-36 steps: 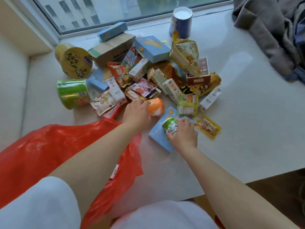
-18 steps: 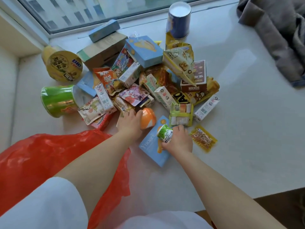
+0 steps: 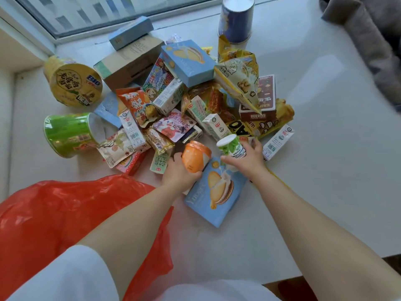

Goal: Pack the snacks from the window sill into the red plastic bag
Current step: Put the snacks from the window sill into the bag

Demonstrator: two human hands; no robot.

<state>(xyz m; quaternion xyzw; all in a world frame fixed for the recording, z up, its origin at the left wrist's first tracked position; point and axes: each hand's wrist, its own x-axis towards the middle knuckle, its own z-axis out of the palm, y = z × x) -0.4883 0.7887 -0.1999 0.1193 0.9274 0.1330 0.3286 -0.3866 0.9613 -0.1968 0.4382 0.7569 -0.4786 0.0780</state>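
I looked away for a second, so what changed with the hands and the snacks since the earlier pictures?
Both hands have lifted their small cups off the pile: the left hand grips the orange cup, the right hand the green-and-white cup. The red plastic bag and the other snacks stayed put.

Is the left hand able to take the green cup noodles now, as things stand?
Probably not yet. The left hand already grips the orange jar, so it has no free fingers. The path to the green cup looks open; it lies on its side at the pile's left edge.

Heaped snacks (image 3: 195,101) on white sill (image 3: 325,148); crumpled red bag (image 3: 54,216) at near-left edge.
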